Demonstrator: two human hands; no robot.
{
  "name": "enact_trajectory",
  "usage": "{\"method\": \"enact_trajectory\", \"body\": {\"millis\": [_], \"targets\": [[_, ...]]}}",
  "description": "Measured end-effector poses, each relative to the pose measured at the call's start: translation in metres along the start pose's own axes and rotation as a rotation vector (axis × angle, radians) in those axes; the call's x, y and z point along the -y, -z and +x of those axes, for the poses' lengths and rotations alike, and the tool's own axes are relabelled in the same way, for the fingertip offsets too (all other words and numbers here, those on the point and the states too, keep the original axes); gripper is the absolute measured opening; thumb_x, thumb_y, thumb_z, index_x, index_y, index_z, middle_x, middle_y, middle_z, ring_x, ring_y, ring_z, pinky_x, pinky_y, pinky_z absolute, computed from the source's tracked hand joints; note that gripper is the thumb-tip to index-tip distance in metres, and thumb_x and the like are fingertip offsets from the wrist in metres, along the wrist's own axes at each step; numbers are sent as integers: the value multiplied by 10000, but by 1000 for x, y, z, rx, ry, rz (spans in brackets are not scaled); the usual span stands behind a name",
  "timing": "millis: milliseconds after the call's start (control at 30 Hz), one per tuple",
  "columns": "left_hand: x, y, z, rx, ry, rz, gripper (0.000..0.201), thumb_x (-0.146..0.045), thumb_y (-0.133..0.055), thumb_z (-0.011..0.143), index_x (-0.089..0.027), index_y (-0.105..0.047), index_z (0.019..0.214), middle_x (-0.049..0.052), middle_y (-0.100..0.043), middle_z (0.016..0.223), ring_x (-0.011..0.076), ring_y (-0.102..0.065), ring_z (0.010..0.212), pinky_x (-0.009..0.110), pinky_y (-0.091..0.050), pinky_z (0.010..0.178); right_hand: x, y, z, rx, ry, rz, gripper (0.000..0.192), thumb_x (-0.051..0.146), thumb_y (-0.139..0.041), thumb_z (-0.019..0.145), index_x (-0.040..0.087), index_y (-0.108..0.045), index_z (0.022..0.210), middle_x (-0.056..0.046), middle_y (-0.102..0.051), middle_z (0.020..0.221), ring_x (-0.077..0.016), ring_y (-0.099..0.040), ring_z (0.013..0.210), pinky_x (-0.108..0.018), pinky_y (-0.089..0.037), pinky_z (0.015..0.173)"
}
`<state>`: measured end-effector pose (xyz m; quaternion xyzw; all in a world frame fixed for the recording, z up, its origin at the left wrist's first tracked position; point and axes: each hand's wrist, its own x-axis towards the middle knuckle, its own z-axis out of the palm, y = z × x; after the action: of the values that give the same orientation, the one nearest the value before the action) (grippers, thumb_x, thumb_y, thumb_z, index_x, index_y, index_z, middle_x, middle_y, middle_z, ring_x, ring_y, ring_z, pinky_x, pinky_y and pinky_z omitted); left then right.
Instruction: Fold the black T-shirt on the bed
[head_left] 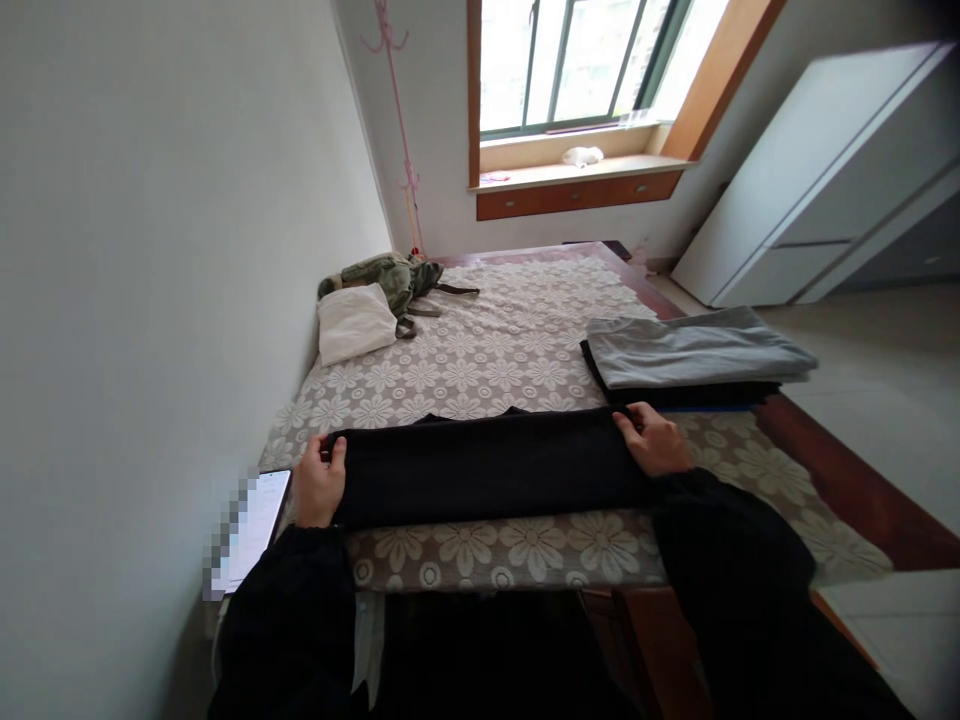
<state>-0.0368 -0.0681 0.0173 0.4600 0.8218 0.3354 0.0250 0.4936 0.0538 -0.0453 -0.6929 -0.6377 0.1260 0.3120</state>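
Observation:
A black garment (487,468), folded into a long flat strip, stretches across the front of the table; its exact kind cannot be made out. My left hand (319,482) pinches its left end at the upper corner, thumb on top. At the right end, my right hand (654,440) grips the upper corner in the same way. Small black folds peek out behind the strip's far edge. Beyond my right hand lies a stack of folded clothes, a grey one (697,350) on top and black ones (675,397) beneath.
A floral cloth (480,370) covers the table. Against the left wall are a white folded cloth (357,322) and a green backpack (394,280). A phone (259,525) with a lit screen sits by my left forearm. Beyond are a pink coat stand (401,120) and white cabinet (817,170).

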Motion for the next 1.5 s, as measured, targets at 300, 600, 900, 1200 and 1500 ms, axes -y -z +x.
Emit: {"method": "enact_trajectory", "body": {"millis": [300, 600, 900, 1200, 1500], "targets": [[3, 17, -35, -236, -131, -191, 294, -437, -560, 867, -200, -609, 1034, 87, -695, 965, 236, -688, 854, 346, -561, 772, -5, 24, -27, -264, 202, 169, 240, 444, -508, 865, 231, -616, 894, -55, -653, 698, -224, -593, 608, -350, -461, 632], [3, 6, -8, 55, 26, -206, 531, -514, -657, 802, -195, -550, 1213, 55, -700, 887, 218, -683, 771, 317, -520, 681, -3, 5, -2, -4, -102, 105, 312, 518, -601, 817, 247, -678, 948, -73, -748, 800, -282, -704, 792, -352, -491, 676], [6, 5, -11, -11, 7, -177, 319, -523, -632, 819, -228, -537, 897, -8, -622, 808, 149, -626, 665, 241, -449, 581, -6, 4, -6, -65, -90, 71, 313, 506, -569, 855, 239, -685, 971, -79, -763, 815, -282, -714, 801, -351, -490, 663], [6, 4, -13, -78, 10, -276, 352, -525, -618, 831, -208, -667, 976, 27, -691, 868, 140, -614, 655, 209, -398, 512, -6, 3, -3, -165, -42, 155, 357, 506, -519, 882, 214, -656, 1035, -108, -750, 887, -298, -711, 878, -374, -514, 728], [5, 9, -8, 147, -63, -105, 441, -495, -610, 812, -219, -721, 1137, 44, -733, 948, 182, -608, 733, 276, -477, 629, -1, 6, -1, 76, -57, 127, 448, 513, -609, 828, 213, -633, 1159, -80, -748, 898, -267, -709, 831, -368, -529, 747]]}}
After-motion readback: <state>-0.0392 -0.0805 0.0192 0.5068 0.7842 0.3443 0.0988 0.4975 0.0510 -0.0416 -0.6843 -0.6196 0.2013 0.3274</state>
